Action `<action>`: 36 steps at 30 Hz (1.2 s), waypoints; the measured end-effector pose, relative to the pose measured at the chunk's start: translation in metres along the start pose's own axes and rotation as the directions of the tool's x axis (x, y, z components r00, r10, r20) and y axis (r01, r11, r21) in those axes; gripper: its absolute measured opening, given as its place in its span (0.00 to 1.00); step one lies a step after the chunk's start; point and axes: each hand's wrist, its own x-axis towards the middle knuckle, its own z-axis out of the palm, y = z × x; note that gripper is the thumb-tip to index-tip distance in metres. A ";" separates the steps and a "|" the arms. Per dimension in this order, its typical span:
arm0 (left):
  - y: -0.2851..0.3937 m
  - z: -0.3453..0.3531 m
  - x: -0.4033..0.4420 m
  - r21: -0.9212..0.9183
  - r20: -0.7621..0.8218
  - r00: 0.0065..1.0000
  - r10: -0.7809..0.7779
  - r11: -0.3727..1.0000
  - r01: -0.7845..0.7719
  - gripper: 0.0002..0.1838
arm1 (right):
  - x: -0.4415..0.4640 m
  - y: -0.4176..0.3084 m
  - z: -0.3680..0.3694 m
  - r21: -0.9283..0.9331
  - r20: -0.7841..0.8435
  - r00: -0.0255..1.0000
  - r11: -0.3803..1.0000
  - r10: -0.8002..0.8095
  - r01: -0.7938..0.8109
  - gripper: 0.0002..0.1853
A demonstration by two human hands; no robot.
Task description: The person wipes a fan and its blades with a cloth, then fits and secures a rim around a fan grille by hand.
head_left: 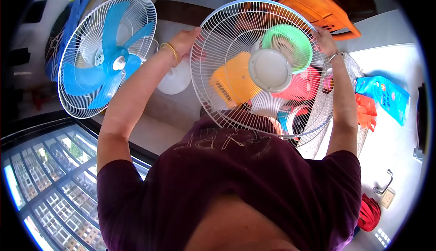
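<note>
Both of my hands hold a round white wire fan grille with a pale round centre cap, in front of my chest. My left hand, below a gold bracelet, is closed on the grille's left rim. On the opposite rim my right hand grips the edge, its fingers partly hidden. To the left stands a fan with bare blue blades and its rear wire grille behind them. The held grille is apart from the blades. Its white round base shows beside my left forearm.
Through the wires show a yellow-orange basket, a green basin and a red plastic item. An orange wooden chair stands beyond. At right are a blue packet, a red bag and a wall tap. A barred window is lower left.
</note>
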 end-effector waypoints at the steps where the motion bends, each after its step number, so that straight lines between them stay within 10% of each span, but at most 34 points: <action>1: -0.004 -0.001 0.000 -0.030 0.002 1.000 -0.011 0.999 0.011 0.23 | -0.002 -0.005 0.001 0.003 -0.004 1.000 1.000 0.027 -0.027 0.19; 28: -0.103 0.015 -0.021 -0.213 -0.214 0.963 0.161 0.955 -0.207 0.17 | 0.026 0.010 0.033 -0.128 0.168 0.974 0.983 0.153 -0.132 0.19; 36: -0.141 0.049 -0.005 -0.411 -0.121 0.992 -0.048 0.911 -0.006 0.18 | 0.036 0.101 0.041 -0.192 0.285 0.948 0.978 0.139 -0.086 0.21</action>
